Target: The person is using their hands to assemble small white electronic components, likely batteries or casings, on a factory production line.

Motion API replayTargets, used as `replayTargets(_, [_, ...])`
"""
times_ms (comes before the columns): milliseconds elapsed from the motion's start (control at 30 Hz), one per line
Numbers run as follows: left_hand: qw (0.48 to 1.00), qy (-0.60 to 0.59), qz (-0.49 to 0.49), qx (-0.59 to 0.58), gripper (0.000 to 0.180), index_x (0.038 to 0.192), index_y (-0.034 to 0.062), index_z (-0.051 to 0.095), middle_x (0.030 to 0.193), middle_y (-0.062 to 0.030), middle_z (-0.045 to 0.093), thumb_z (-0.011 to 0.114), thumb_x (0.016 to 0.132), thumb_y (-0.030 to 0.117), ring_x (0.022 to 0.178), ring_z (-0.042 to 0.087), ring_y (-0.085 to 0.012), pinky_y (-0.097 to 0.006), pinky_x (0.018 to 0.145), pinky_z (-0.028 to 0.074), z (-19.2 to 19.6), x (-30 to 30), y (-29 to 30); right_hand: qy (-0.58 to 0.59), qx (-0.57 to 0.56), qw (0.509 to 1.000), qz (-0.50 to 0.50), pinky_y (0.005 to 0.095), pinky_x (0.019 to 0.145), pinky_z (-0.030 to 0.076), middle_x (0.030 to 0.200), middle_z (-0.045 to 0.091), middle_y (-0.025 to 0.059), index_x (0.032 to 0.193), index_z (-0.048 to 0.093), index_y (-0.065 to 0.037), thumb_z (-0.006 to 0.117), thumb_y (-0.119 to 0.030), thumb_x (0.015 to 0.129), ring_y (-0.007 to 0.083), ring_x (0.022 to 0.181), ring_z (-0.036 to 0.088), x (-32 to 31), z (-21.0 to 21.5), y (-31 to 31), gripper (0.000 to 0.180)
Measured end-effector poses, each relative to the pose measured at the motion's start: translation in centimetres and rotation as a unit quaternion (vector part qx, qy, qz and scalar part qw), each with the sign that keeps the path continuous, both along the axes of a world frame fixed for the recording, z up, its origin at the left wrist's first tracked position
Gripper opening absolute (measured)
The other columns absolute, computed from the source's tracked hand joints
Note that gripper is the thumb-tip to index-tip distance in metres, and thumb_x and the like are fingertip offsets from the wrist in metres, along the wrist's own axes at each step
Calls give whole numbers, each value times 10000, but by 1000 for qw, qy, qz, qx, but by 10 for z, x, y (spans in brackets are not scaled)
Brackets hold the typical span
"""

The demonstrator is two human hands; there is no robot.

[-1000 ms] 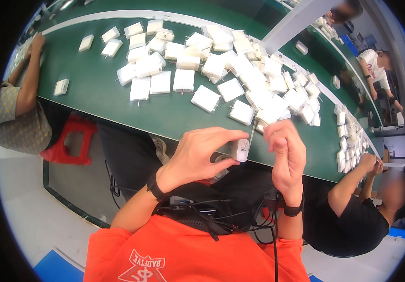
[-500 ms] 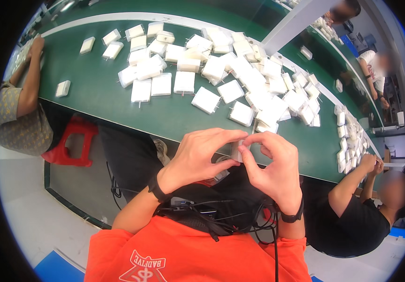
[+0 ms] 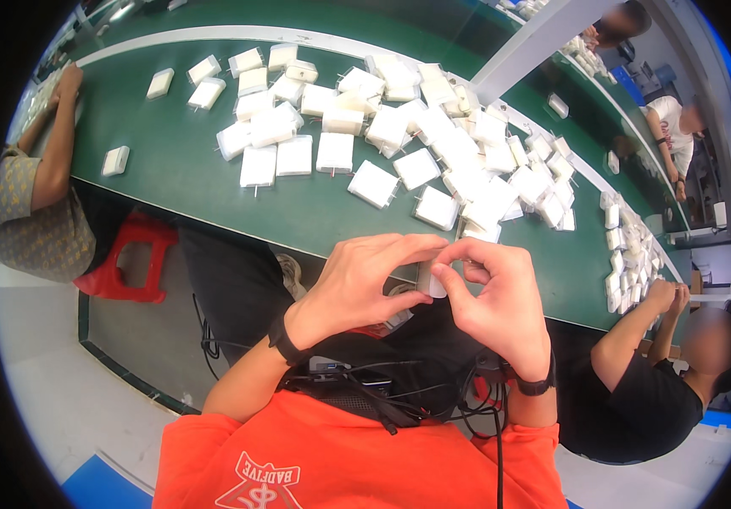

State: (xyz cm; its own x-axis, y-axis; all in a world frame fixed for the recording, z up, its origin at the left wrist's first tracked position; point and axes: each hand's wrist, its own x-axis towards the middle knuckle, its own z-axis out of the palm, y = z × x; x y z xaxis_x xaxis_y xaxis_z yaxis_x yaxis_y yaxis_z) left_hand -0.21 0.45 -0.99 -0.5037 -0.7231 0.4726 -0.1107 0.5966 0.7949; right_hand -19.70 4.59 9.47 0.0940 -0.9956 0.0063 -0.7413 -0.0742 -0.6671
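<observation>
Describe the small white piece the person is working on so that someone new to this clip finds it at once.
Start at the long green table strewn with flat white square blocks, then drop to its near edge. There the left hand and right hand meet, pinching the small white piece between their fingertips. Unlike the blocks lying on the table, it is held up off the surface.

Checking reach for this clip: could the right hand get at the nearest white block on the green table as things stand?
Probably not straight away: the right hand and left hand both pinch a small white piece. The nearest white block lies unobstructed on the green table.
</observation>
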Motion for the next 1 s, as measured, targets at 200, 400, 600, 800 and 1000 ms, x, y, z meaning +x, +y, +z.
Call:
replayTargets(200, [1000, -2, -8, 28, 682, 1359, 32, 702, 1267, -136, 801, 962, 730, 72, 1131, 798, -335, -407, 943, 630, 0, 1, 2, -9, 25, 1000, -8, 337, 679, 603, 627, 604, 146, 943, 759, 24, 763, 18, 903, 206, 535, 564, 1, 7, -5, 41])
replayTargets(400, [1000, -2, -4, 27, 719, 1393, 44, 679, 1241, -132, 812, 968, 736, 84, 1134, 799, -329, -395, 937, 625, 2, 1, 0, -35, 51, 998, 3, 330, 730, 631, 665, 625, 162, 942, 754, 43, 747, 25, 920, 182, 549, 515, -2, 7, -11, 30])
replayTargets(600, [1000, -1, 12, 18, 751, 1424, 63, 662, 1223, -119, 822, 963, 737, 90, 1130, 792, -337, -395, 931, 623, 0, -1, 2, -81, -20, 996, -7, 305, 628, 536, 640, 589, 109, 962, 747, 52, 761, 4, 943, 113, 570, 504, -8, -15, -12, 54])
replayTargets(800, [1000, -20, -11, -8, 637, 1374, 149, 734, 1103, -73, 803, 932, 769, 113, 983, 769, -309, -408, 824, 612, 1, 1, -1, -145, -22, 988, -40, 293, 705, 503, 843, 687, 95, 1006, 741, 32, 680, -36, 1056, 137, 715, 606, -11, 2, -6, 105])
replayTargets(1000, [1000, -10, 6, 1, 534, 1259, 95, 798, 1087, -87, 814, 944, 746, 83, 960, 784, -299, -385, 829, 625, 2, -2, 1, -158, -123, 978, 62, 354, 850, 507, 973, 709, 111, 1044, 783, 10, 658, -59, 1085, 214, 870, 639, -29, -5, -5, 148])
